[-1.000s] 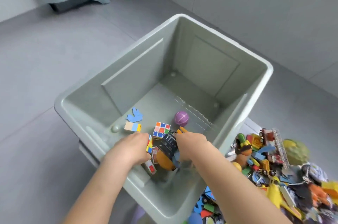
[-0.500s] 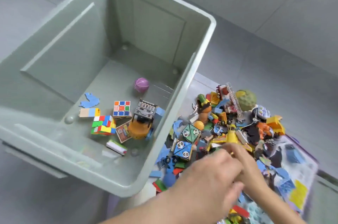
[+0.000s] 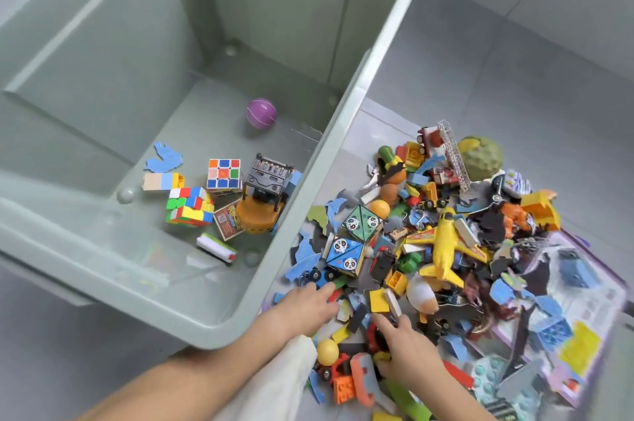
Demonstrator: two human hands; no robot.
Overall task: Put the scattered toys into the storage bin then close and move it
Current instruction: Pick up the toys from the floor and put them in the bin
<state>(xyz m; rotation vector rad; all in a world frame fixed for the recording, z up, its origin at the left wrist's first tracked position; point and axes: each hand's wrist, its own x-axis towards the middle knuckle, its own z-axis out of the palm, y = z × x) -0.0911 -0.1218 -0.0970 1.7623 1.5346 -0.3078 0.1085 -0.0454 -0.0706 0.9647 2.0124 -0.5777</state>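
The big grey-green storage bin point(image 3: 377, 77) stands open at the left. On its floor lie a purple ball point(image 3: 260, 112), two colour cubes point(image 3: 223, 173), an orange forklift toy point(image 3: 262, 204) and a few small pieces. Right of the bin, the scattered toy pile point(image 3: 446, 249) covers the floor, with a yellow plane point(image 3: 444, 249) and panda cubes point(image 3: 346, 254) in it. My left hand point(image 3: 308, 307) lies with straight fingers on small pieces by the bin's near corner. My right hand point(image 3: 401, 348) curls finger and thumb round a small red and black toy at the pile's near edge.
A purple printed board point(image 3: 566, 334) lies under the pile's right side. A green bumpy ball point(image 3: 480, 156) and a toy fire truck point(image 3: 442, 152) sit at its far end. White cloth point(image 3: 291, 376) hangs between my arms. Grey tiled floor surrounds everything.
Both hands have left the bin, where the forklift and cube now lie, and moved right to the pile. They have since spread apart, and the view has swung right.
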